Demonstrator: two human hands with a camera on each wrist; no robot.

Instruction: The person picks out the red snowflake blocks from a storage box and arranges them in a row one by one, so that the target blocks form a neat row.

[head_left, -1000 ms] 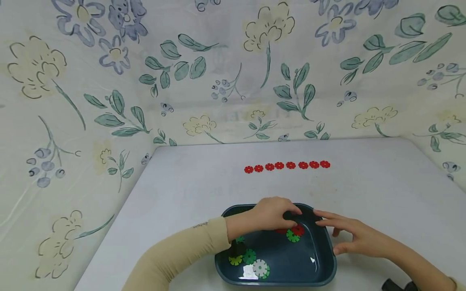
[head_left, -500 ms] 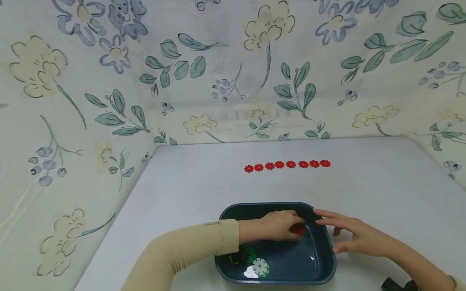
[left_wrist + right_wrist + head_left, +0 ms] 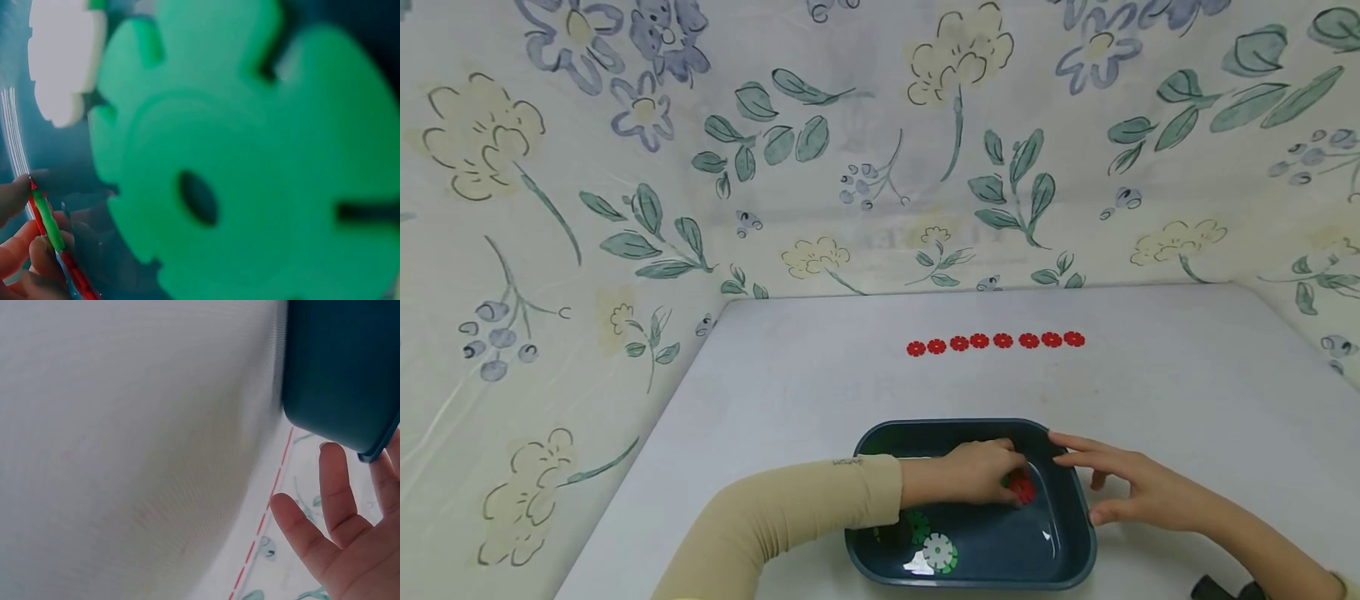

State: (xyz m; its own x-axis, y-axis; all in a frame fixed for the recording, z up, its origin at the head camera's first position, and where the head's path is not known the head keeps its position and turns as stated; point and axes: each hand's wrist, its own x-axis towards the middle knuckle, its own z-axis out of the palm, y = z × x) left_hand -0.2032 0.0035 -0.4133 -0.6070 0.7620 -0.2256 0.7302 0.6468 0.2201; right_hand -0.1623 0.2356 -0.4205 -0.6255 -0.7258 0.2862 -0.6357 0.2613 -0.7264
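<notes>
A dark teal tray (image 3: 1078, 533) sits on the white table near me. My left hand (image 3: 1009, 483) reaches into it and pinches a red flower disc (image 3: 1022, 488) together with a green disc. In the left wrist view these two discs (image 3: 47, 219) show edge-on between my fingertips (image 3: 15, 253). My right hand (image 3: 1097, 479) lies with straight fingers against the tray's right rim. The right wrist view shows its fingers (image 3: 331, 500) beside the tray's outer wall (image 3: 340, 362). A row of several red flower discs (image 3: 996, 342) lies further back on the table.
More discs lie in the tray's near left corner: a green disc (image 3: 916, 525) and a white disc (image 3: 937, 551), which also loom large as a green disc (image 3: 250, 156) and a white disc (image 3: 62, 56). Floral cloth walls (image 3: 625, 208) enclose the table. A black object (image 3: 1217, 590) lies at bottom right.
My left hand has sunk from the tray's far rim into the tray and closed its fingers on the red and green discs. The right hand has stayed at the rim.
</notes>
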